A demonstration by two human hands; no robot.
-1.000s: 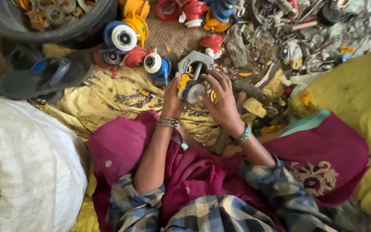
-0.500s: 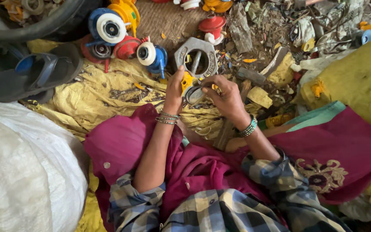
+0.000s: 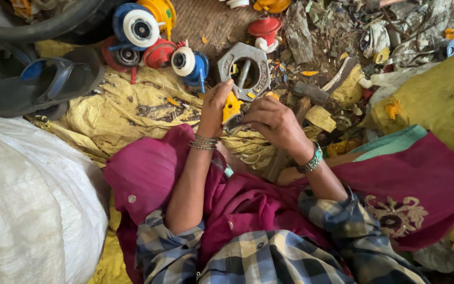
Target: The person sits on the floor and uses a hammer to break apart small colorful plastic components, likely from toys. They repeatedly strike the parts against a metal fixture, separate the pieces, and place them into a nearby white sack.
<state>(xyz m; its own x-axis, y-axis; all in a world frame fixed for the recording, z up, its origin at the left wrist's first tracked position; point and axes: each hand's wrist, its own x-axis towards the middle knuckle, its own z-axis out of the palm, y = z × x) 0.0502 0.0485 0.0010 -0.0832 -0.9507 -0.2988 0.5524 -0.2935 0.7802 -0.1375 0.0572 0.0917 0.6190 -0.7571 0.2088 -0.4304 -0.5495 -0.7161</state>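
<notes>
While gripping one yellow part [image 3: 231, 108] together, left hand [image 3: 214, 105] and right hand [image 3: 271, 121] stay closed.

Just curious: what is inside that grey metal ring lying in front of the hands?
Inside the grey metal ring, a straight bar crosses the opening, with dark ground behind it. The left hand covers its lower edge.

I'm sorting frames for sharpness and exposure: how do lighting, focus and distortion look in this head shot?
Head view: soft, even light, no glare; both hands, left hand and right hand, look sharp around the yellow part; the white sack at the near edge is bright and featureless; wide-angle stretch bends the corners.
</notes>
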